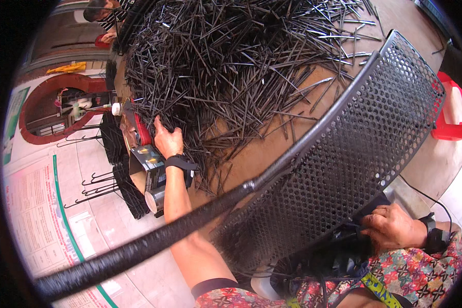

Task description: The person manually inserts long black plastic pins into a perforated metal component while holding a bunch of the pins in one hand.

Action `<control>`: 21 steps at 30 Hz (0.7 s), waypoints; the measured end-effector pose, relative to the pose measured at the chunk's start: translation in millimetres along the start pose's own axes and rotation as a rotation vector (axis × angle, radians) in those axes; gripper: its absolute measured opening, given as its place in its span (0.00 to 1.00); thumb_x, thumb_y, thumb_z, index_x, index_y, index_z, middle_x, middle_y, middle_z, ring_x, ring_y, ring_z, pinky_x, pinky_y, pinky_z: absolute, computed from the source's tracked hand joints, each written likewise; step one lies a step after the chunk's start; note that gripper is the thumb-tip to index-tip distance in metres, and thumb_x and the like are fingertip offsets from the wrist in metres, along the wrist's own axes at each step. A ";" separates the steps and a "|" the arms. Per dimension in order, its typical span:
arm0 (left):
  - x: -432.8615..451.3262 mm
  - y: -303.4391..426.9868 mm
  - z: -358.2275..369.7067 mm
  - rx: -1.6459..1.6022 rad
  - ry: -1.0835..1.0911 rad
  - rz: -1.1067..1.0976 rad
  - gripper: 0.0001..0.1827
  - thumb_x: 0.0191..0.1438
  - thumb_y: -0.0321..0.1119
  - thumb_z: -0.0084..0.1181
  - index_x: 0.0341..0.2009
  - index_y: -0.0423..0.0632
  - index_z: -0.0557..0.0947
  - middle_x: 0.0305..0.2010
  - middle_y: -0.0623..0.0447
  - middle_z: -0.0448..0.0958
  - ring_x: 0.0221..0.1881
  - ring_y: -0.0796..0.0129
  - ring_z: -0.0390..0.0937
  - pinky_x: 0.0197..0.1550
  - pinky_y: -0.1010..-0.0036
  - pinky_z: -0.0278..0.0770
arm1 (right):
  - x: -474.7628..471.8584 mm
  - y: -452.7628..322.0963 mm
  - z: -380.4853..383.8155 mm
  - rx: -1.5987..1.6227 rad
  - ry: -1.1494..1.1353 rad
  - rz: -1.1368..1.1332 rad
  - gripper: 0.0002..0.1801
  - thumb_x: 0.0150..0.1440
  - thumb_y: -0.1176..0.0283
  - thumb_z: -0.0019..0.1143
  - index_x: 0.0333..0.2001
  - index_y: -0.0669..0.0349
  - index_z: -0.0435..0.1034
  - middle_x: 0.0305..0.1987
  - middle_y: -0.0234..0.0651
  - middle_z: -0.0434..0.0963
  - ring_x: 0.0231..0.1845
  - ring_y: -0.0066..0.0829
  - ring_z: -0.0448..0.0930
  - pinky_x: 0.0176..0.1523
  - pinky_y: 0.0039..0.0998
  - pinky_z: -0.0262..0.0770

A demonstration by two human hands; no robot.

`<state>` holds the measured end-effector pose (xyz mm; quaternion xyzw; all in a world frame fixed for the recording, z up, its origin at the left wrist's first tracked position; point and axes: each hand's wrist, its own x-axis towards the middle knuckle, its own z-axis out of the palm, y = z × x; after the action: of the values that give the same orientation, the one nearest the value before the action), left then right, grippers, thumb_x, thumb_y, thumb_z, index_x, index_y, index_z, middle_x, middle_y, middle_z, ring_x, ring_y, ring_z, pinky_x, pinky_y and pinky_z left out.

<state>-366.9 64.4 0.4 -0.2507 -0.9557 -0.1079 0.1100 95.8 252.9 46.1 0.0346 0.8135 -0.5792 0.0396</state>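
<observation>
A large heap of thin dark rods (223, 57) is spread over a brown table surface (238, 159). At the heap's near left edge, my left hand (169, 138) reaches in with its fingers spread; whether it touches a rod cannot be told. My right hand (390, 227) is at the lower right with curled fingers, beside dark material at my lap; what it holds, if anything, is hidden. Between me and the heap, a curved perforated black metal panel (331, 154) with a thick dark tube (150, 242) along its edge crosses the view.
Left of my left hand are a red object (141, 129), a printed box (148, 156) and a metal can (156, 198). Black brush-like bundles with hooked wires (129, 188) stand beyond them. Another person (107, 15) is at the upper left. A red plastic stool (456, 107) is at right.
</observation>
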 end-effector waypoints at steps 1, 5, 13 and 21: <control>-7.8 -2.1 -1.6 -0.033 -0.010 0.029 0.31 0.32 0.28 0.50 0.48 0.45 0.64 0.35 0.36 0.71 0.35 0.47 0.70 0.39 0.64 0.66 | -0.2 0.6 1.1 -0.008 0.003 -0.007 0.11 0.37 0.75 0.55 0.25 0.66 0.63 0.15 0.41 0.66 0.18 0.43 0.69 0.21 0.37 0.65; -42.4 -19.8 -16.5 -0.180 0.013 0.262 0.31 0.32 0.26 0.51 0.47 0.44 0.64 0.31 0.40 0.73 0.31 0.51 0.72 0.37 0.68 0.68 | 0.5 -0.6 3.3 -0.101 -0.018 -0.056 0.11 0.36 0.75 0.55 0.25 0.66 0.63 0.15 0.41 0.65 0.18 0.43 0.69 0.22 0.36 0.65; -108.9 -34.4 -48.4 -0.349 -0.297 0.431 0.34 0.32 0.21 0.52 0.50 0.48 0.64 0.48 0.41 0.66 0.49 0.48 0.64 0.50 0.68 0.62 | 0.7 15.4 10.9 -0.288 -0.042 -0.043 0.11 0.38 0.74 0.54 0.19 0.65 0.58 0.14 0.43 0.64 0.18 0.45 0.68 0.22 0.38 0.63; -113.1 -24.0 -68.6 -0.346 -0.515 0.178 0.42 0.29 0.15 0.48 0.53 0.63 0.63 0.58 0.46 0.55 0.58 0.65 0.53 0.52 0.75 0.58 | 5.7 40.3 19.6 -0.377 -0.053 -0.030 0.10 0.39 0.76 0.51 0.16 0.66 0.58 0.13 0.47 0.64 0.18 0.49 0.67 0.21 0.39 0.61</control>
<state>-272.1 -25.5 32.2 -0.3672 -0.8940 -0.1916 -0.1707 94.7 247.6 1.3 -0.0010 0.9067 -0.4177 0.0583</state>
